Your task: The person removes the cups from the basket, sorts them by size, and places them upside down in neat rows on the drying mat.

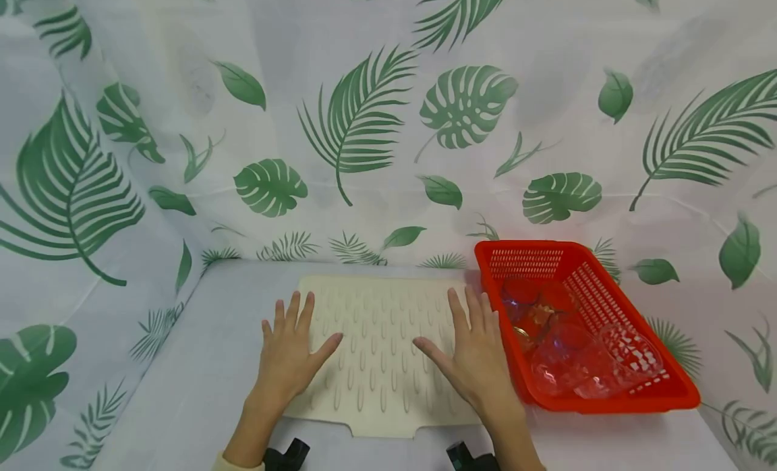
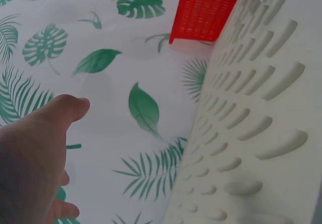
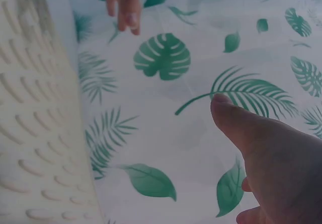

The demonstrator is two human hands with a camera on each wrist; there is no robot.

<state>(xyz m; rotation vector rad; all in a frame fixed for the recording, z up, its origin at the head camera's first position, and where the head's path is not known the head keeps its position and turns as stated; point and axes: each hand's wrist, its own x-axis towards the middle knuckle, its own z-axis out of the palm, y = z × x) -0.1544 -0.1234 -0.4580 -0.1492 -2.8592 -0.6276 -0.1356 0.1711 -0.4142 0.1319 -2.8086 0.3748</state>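
A cream pegged board, like a drying rack with rows of slanted pegs, lies flat on the white table. Over its left edge in the head view is my left hand, fingers straight and spread, nothing held. My right hand mirrors it over the board's right side, thumb pointing inward and fingers extended. Both wrist views show the pegs beside each hand, with the thumb stretched out and no object in the grasp.
To the right stands a red perforated basket holding clear cups and other transparent items. Its left wall is close beside my right hand. A leaf-patterned curtain hangs behind and at both sides of the table.
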